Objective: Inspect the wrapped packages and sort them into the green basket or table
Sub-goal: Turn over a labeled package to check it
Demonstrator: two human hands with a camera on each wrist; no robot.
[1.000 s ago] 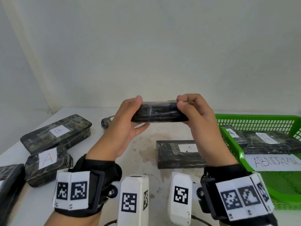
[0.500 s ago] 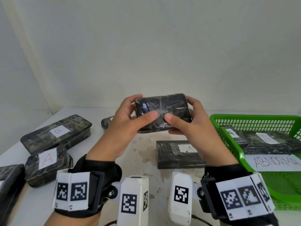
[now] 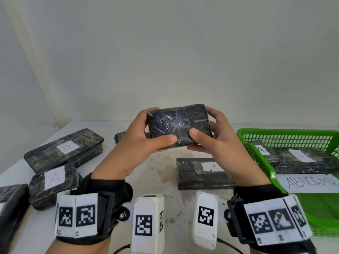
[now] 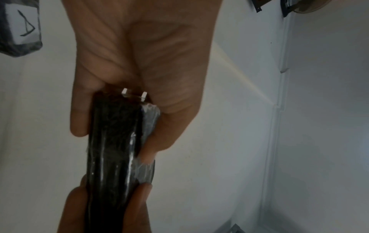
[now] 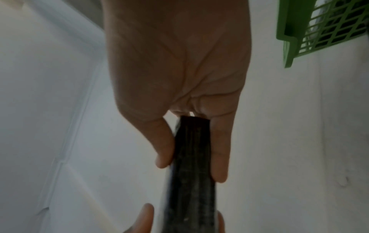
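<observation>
My left hand and right hand hold the dark film-wrapped package above the white worktop, fingers clamped on its ends. No label faces me; I might misjudge it, and slick film could slip before the green plastic basket far right.

Head view evenly lit, soft shadows, wide-angle bending at edges; wrist views dim, blurred.

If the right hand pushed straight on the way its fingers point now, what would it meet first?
The right hand points leftward across the held package, toward the left hand gripping the other end. Pushed on, it would probably press the package into the left hand's fingers first; depth beyond them is unclear.
</observation>
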